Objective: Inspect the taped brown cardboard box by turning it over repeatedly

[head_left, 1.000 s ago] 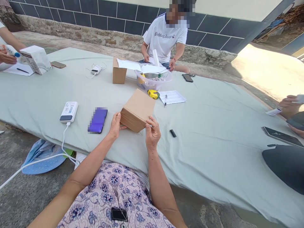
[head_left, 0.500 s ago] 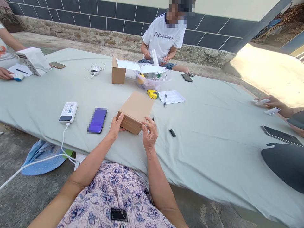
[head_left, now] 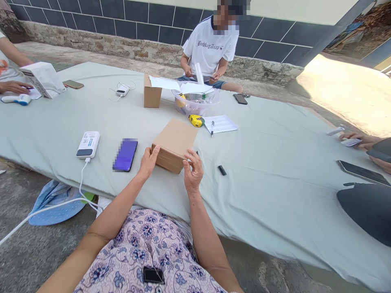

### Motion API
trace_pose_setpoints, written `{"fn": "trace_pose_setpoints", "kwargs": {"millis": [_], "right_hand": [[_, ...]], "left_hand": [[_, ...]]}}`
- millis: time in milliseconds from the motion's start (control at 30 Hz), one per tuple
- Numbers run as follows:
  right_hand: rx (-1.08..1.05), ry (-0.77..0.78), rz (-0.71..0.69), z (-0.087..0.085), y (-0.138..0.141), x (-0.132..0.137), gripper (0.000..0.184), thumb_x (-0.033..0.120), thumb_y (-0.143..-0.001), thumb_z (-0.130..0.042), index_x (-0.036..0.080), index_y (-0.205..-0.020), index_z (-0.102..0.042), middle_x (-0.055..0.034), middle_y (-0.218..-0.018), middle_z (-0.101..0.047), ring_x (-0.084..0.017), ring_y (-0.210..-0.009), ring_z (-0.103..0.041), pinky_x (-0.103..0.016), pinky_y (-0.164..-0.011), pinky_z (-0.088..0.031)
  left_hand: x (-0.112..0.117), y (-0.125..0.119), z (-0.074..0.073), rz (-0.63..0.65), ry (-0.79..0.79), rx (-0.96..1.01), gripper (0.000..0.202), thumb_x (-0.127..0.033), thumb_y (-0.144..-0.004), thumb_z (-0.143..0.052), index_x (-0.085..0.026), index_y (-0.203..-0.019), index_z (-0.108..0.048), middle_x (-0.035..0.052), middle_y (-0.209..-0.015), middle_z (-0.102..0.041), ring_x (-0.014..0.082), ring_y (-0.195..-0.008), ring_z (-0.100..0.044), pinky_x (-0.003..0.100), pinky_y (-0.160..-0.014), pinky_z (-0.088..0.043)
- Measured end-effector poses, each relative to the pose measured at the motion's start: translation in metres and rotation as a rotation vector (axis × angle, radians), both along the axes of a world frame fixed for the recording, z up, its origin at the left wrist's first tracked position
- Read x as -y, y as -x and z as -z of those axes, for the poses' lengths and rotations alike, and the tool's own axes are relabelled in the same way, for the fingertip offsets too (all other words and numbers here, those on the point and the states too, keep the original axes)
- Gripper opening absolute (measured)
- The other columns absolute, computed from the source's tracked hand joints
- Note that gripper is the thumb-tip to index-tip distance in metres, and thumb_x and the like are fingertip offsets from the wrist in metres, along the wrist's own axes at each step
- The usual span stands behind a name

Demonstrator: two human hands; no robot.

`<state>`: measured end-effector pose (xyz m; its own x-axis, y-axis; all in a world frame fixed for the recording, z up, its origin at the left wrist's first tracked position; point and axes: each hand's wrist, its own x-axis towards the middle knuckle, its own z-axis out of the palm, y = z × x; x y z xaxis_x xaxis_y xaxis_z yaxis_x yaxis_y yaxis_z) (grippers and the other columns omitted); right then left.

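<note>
A closed brown cardboard box (head_left: 176,137) rests on the cloth-covered table in front of me. Its left front corner is gripped by my left hand (head_left: 149,161), the thumb on the front edge and the other fingers mostly out of sight. My right hand (head_left: 193,169) is at the right front corner, fingers bent over the edge and thumb against the front side. A purple-screened phone (head_left: 126,155) lies left of the box. Close to my right hand is a small black piece (head_left: 222,170), and a dark tip of something pokes out beside the box.
Beyond the box are a yellow tape measure (head_left: 196,121), a printed sheet (head_left: 224,124) with a pen, a plastic basket (head_left: 195,108) and another carton (head_left: 152,95). A corded power bank (head_left: 88,145) sits left. Other people sit around the table; a black cap (head_left: 365,211) lies right.
My hands and the box stay almost in place. At the far left, a co-worker's hand has moved off the white-and-blue device. The hand at right has shifted its white item slightly.
</note>
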<state>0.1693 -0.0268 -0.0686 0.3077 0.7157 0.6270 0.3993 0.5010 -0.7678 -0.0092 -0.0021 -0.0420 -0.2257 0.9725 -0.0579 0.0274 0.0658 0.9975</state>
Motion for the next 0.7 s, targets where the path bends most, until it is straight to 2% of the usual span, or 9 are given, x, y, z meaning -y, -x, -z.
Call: {"fn": "trace_pose_setpoints", "kwargs": {"millis": [100, 267, 467, 567, 700], "right_hand": [[0.003, 0.007, 0.001, 0.001, 0.0, 0.0, 0.031, 0.048, -0.093, -0.058, 0.022, -0.104, -0.07, -0.0123, -0.126, -0.069, -0.022, -0.118, -0.063, -0.032, -0.077, -0.059], [-0.008, 0.004, -0.025, 0.003, 0.0, -0.003, 0.034, 0.049, -0.091, -0.062, 0.024, -0.114, -0.066, -0.0126, -0.131, -0.065, -0.021, -0.115, -0.064, -0.031, -0.075, -0.059], [0.031, 0.056, -0.054, 0.003, 0.002, -0.003, 0.04, 0.05, -0.089, -0.064, 0.024, -0.118, -0.066, -0.0127, -0.131, -0.064, -0.024, -0.125, -0.06, -0.032, -0.078, -0.06], [0.036, 0.082, -0.033, 0.004, 0.002, -0.003, 0.043, 0.053, -0.088, -0.064, 0.024, -0.12, -0.066, -0.0129, -0.133, -0.063, -0.024, -0.127, -0.059, -0.034, -0.083, -0.059], [-0.021, 0.169, -0.015, 0.008, 0.0, -0.004, 0.056, 0.06, -0.084, -0.066, 0.023, -0.126, -0.062, -0.014, -0.137, -0.06, -0.025, -0.12, -0.063, -0.035, -0.084, -0.059]], "left_hand": [[0.001, 0.0, -0.001, 0.018, 0.041, -0.047, 0.05, -0.075, -0.085, -0.055, -0.025, -0.084, -0.053, 0.0039, -0.089, -0.058, 0.025, -0.098, -0.055, 0.033, -0.084, -0.04], [-0.003, 0.002, -0.001, -0.01, 0.014, -0.023, 0.038, -0.062, -0.09, -0.055, -0.023, -0.091, -0.057, 0.0045, -0.099, -0.062, 0.0234, -0.103, -0.055, 0.032, -0.087, -0.043], [-0.012, 0.009, -0.001, -0.028, 0.106, 0.2, 0.043, -0.063, -0.086, -0.053, -0.024, -0.103, -0.06, 0.0075, -0.119, -0.061, 0.025, -0.11, -0.057, 0.031, -0.076, -0.049], [-0.012, 0.011, -0.003, -0.028, 0.132, 0.246, 0.045, -0.062, -0.081, -0.056, -0.024, -0.106, -0.061, 0.0084, -0.121, -0.061, 0.0259, -0.11, -0.057, 0.03, -0.072, -0.049], [-0.01, 0.013, -0.01, -0.023, 0.159, 0.285, 0.047, -0.06, -0.082, -0.049, -0.025, -0.11, -0.06, 0.009, -0.116, -0.062, 0.0243, -0.103, -0.06, 0.029, -0.067, -0.049]]}}
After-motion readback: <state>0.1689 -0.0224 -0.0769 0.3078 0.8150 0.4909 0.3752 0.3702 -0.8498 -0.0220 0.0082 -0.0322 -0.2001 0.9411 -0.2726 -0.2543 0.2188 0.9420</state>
